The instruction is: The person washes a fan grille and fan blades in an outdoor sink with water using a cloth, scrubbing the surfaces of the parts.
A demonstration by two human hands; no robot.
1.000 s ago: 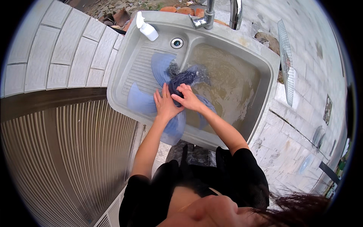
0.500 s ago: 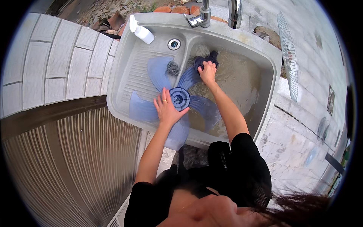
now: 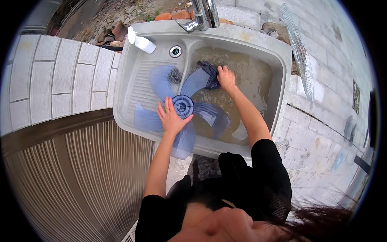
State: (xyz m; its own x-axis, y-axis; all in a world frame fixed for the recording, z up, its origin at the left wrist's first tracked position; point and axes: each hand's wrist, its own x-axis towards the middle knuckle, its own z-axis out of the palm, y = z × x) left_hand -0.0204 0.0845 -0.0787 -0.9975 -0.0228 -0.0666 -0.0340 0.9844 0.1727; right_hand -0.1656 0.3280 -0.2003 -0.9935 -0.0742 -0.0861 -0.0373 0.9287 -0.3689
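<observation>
A translucent blue fan blade point(image 3: 183, 107) with several vanes lies across a grey plastic sink point(image 3: 246, 37). My left hand point(image 3: 171, 119) rests flat on it beside the round hub, fingers spread, a ring on one finger. My right hand point(image 3: 225, 77) reaches to the far side of the basin and grips a dark blue cloth point(image 3: 209, 73) against the upper right vane. A grey scouring pad point(image 3: 174, 75) sits on the upper left vane. The right basin holds murky brown water.
A metal tap point(image 3: 201, 16) stands at the sink's back edge, and a white squeeze bottle point(image 3: 141, 41) lies at its back left corner. A wire fan guard point(image 3: 300, 48) leans at the right. A tiled ledge is at left, with corrugated sheeting point(image 3: 80, 173) below.
My right hand has carried the dark cloth from the hub out to the far vane. The hub is now uncovered. My left hand has stayed on the blade near the hub.
</observation>
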